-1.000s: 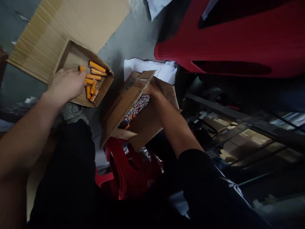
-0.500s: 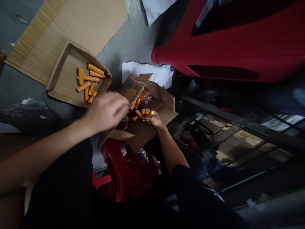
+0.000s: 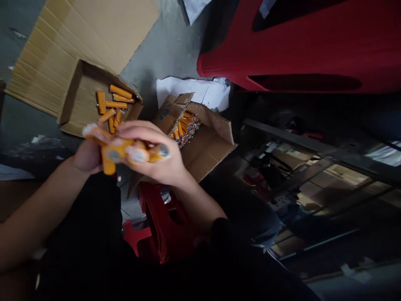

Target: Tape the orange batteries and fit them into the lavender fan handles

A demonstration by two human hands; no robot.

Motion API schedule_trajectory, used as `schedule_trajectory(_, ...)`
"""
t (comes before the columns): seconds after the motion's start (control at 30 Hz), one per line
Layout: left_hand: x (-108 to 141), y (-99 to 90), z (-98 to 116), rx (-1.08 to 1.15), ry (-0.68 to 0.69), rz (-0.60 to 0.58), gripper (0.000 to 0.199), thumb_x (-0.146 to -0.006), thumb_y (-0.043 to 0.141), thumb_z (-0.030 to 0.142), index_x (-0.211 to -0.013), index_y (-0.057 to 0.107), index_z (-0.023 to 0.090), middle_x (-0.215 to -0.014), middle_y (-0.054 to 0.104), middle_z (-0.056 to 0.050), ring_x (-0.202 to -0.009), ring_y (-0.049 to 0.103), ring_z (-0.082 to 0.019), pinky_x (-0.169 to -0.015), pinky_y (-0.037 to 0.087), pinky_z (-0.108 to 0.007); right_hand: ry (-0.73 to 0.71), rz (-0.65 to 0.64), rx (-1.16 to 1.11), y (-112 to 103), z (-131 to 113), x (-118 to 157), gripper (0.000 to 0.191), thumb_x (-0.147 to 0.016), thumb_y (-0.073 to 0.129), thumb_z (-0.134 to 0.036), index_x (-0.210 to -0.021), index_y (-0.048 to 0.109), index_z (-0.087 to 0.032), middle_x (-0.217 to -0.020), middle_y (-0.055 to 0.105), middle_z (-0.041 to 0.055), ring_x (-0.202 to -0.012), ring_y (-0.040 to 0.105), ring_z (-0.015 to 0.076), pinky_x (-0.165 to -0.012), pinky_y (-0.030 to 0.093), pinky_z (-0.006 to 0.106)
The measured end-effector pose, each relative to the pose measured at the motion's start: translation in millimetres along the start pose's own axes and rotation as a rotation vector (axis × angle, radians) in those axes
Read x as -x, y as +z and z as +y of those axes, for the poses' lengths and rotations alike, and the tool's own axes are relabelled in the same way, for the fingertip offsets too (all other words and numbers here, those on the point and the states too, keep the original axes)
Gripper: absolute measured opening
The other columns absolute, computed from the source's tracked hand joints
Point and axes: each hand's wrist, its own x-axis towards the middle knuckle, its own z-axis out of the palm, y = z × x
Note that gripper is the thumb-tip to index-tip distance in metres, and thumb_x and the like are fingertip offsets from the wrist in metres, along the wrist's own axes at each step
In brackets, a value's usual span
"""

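My right hand [image 3: 171, 161] is closed round several orange cylindrical battery cells [image 3: 133, 154], their pale round ends facing me. My left hand [image 3: 87, 155] meets it from the left and grips cells at the left end of the same bunch; motion blurs this part, and some fingers are hidden behind the cells. One cell tilts downward between the hands. Beyond my right hand, an open cardboard box [image 3: 206, 152] holds many more orange cells stacked together, with teal and red ends showing. A shallow cardboard tray [image 3: 70, 104] at the upper left has several loose cells in it.
A flattened cardboard sheet [image 3: 103, 33] lies on the floor behind the tray. White paper [image 3: 216, 92] is behind the box. Red plastic stools stand at the upper right [image 3: 297, 50] and below the box [image 3: 156, 225]. A dark metal rack [image 3: 313, 154] is at right.
My right hand has come out of the box with several battery cells, moving left towards me. My left hand has moved left and down and now grips the bunch too.
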Motion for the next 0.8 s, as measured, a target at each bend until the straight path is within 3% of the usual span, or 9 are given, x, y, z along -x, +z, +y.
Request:
schedule_trajectory(0.13, -22.1, -19.1, 7.0, 0.204, -0.070, 0.393, 0.058, -0.108, 0.034, 0.066, -0.117, 0.070, 0.021, -0.106, 0.081, -0.003, -0.128, 0.069, -0.032, -0.105, 0.061, -0.053, -0.003, -0.010, 0.236, 15.5, 10.8, -22.0, 0.065, -0.058, 0.095, -0.020, -0.110, 0.079, -0.054, -0.145, 0.071, -0.0150, -0.167, 0.037, 0.0125, -0.128, 0.039, 0.015)
schedule_trajectory(0.23, -42.0, -38.3, 2.8, 0.245, 0.045, 0.542, 0.043, -0.107, 0.033, 0.046, -0.118, 0.066, 0.021, -0.115, 0.080, 0.000, -0.132, 0.064, -0.026, -0.116, 0.054, -0.053, -0.121, 0.005, 0.432, -3.9, 21.3, 6.6, 0.047, -0.078, 0.092, -0.037, -0.121, 0.076, -0.048, -0.149, 0.071, -0.0092, -0.159, 0.051, 0.0172, -0.131, 0.046, 0.032)
schedule_trajectory(0.3, -46.1, -50.9, -4.5, 0.251, 0.014, 0.608, 0.039, -0.103, 0.040, 0.044, -0.129, 0.062, 0.026, -0.128, 0.077, 0.005, -0.133, 0.062, -0.024, -0.118, 0.052, -0.055, -0.208, 0.276, 0.600, -34.3, 34.9, 34.9, 0.024, -0.104, 0.063, -0.044, -0.124, 0.076, -0.039, -0.138, 0.076, 0.0009, -0.139, 0.070, 0.0238, -0.127, 0.053, 0.051)
schedule_trajectory(0.37, -44.1, -58.8, -11.0, 0.223, -0.029, 0.668, 0.042, -0.099, 0.047, 0.046, -0.136, 0.058, 0.029, -0.138, 0.073, 0.006, -0.133, 0.063, -0.023, -0.118, 0.052, -0.053, -0.189, 0.662, 0.734, -73.8, 57.2, 53.5, 0.041, -0.113, 0.037, -0.042, -0.132, 0.073, -0.032, -0.126, 0.077, 0.0085, -0.129, 0.074, 0.0273, -0.118, 0.057, 0.059)
schedule_trajectory(0.4, -42.4, -60.7, -13.2, 0.195, -0.037, 0.686, 0.045, -0.096, 0.052, 0.047, -0.137, 0.058, 0.030, -0.140, 0.071, 0.006, -0.131, 0.064, -0.022, -0.118, 0.052, -0.050, -0.108, 0.762, 0.796, -93.8, 70.9, 56.1, 0.046, -0.114, 0.031, -0.040, -0.138, 0.069, -0.029, -0.128, 0.076, 0.0110, -0.130, 0.073, 0.0275, -0.117, 0.057, 0.059)
schedule_trajectory(0.5, -40.0, -60.4, -15.6, 0.080, -0.055, 0.690, 0.060, -0.089, 0.066, 0.046, -0.146, 0.053, 0.033, -0.138, 0.071, 0.005, -0.120, 0.070, -0.023, -0.113, 0.055, -0.046, 0.197, 0.571, 1.090, -139.1, 111.7, 39.7, 0.047, -0.110, 0.048, -0.038, -0.151, 0.061, -0.019, -0.148, 0.070, 0.0174, -0.143, 0.065, 0.0294, -0.123, 0.051, 0.055)
schedule_trajectory(0.6, -41.5, -56.1, -15.6, -0.016, -0.074, 0.698, 0.088, -0.086, 0.072, 0.038, -0.163, 0.031, 0.039, -0.134, 0.073, 0.004, -0.107, 0.076, -0.023, -0.107, 0.058, -0.049, 0.414, 0.299, 1.403, -153.7, 134.9, 13.8, 0.063, -0.101, 0.067, -0.033, -0.159, 0.055, -0.013, -0.164, 0.058, 0.0214, -0.159, 0.048, 0.0361, -0.135, 0.033, 0.060)
schedule_trajectory(0.7, -42.5, -48.7, -15.8, -0.089, -0.066, 0.706, 0.093, -0.092, 0.068, 0.032, -0.171, 0.021, 0.037, -0.120, 0.080, 0.001, -0.096, 0.079, -0.021, -0.098, 0.060, -0.044, 0.463, 0.177, 1.542, -151.3, 135.6, 9.1, 0.062, -0.103, 0.065, -0.024, -0.163, 0.052, -0.014, -0.161, 0.061, 0.0205, -0.158, 0.049, 0.0360, -0.136, 0.029, 0.062)
schedule_trajectory(0.8, -45.1, -39.8, -14.7, -0.167, -0.051, 0.702, 0.079, -0.095, 0.066, 0.023, -0.167, 0.036, 0.030, -0.105, 0.083, 0.002, -0.090, 0.078, -0.016, -0.089, 0.059, -0.033, 0.415, 0.082, 1.569, -147.7, 128.7, 25.7, 0.052, -0.106, 0.061, -0.024, -0.158, 0.060, -0.022, -0.157, 0.064, 0.0166, -0.154, 0.052, 0.0338, -0.134, 0.033, 0.059)
